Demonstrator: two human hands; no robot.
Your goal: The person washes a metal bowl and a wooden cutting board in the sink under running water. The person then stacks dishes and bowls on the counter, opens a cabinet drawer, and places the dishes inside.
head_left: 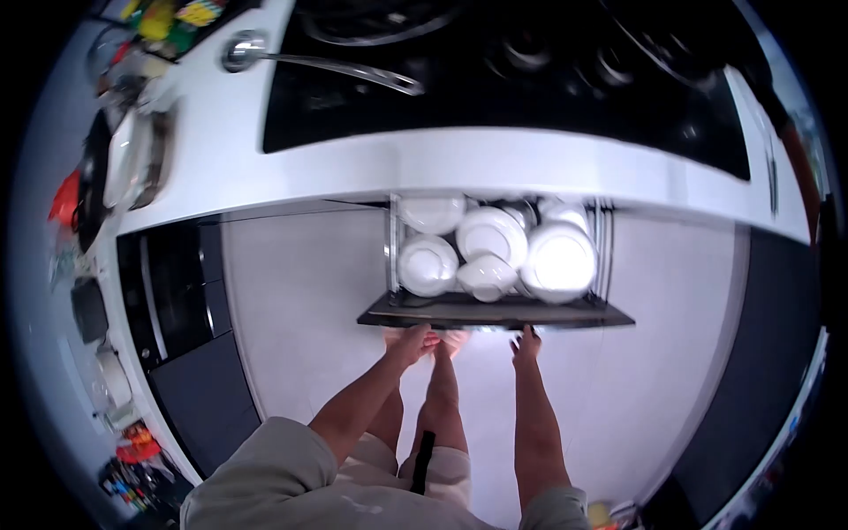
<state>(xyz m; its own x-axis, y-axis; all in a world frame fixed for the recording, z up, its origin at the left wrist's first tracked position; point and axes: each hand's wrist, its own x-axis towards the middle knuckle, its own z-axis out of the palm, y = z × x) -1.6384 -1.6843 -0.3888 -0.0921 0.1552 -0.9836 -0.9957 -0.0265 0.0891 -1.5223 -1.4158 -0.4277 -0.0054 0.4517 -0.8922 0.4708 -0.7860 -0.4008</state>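
Observation:
A pulled-out drawer with a dark front panel (495,312) juts out below the counter. Inside stand white plates and bowls: a large plate (559,261) at the right, a round plate (491,238) in the middle, a smaller dish (427,265) at the left and a bowl (487,277) near the front. My left hand (412,345), fingers curled, is at the outer edge of the panel, left of its middle. Further right, my right hand (526,345) holds the same edge with its fingers bent. Parts of the dishes at the back are hidden under the counter.
Above the drawer, the white counter (424,168) carries a black cooktop (495,106), with a metal ladle (344,69) lying partly over it. Several containers and a dark pan (92,181) stand along the left counter. My bare feet and legs (444,389) are below the drawer front.

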